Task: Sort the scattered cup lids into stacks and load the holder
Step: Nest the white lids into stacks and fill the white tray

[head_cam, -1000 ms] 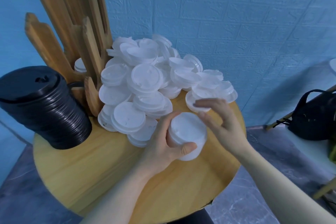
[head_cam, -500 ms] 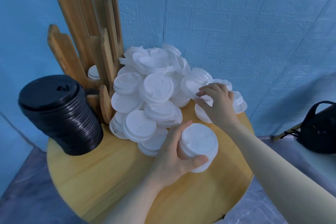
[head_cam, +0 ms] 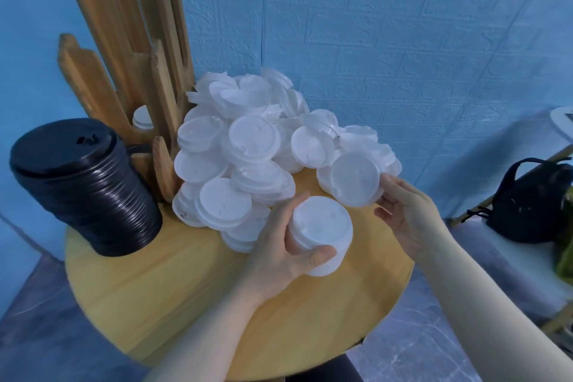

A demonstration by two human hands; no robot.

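- Head view: a big pile of round white plastic cup lids (head_cam: pixel 248 146) is lying on the round yellow wooden table (head_cam: pixel 173 298), just beside the tall brown wooden slat holder (head_cam: pixel 130 71).
- The left hand (head_cam: pixel 279 254) is curling around a short stack of white lids (head_cam: pixel 319 234), gripping it.
- The right hand (head_cam: pixel 406 211) is pinching one clear-white lid (head_cam: pixel 355 180) by its edge.
- A leaning stack of black lids (head_cam: pixel 83 186) is standing at the left, under a blue brick wall (head_cam: pixel 403 40).

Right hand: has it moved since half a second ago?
Yes. The right hand has drawn back from the white lid pile toward the person, now holding a lid at the table's right side.
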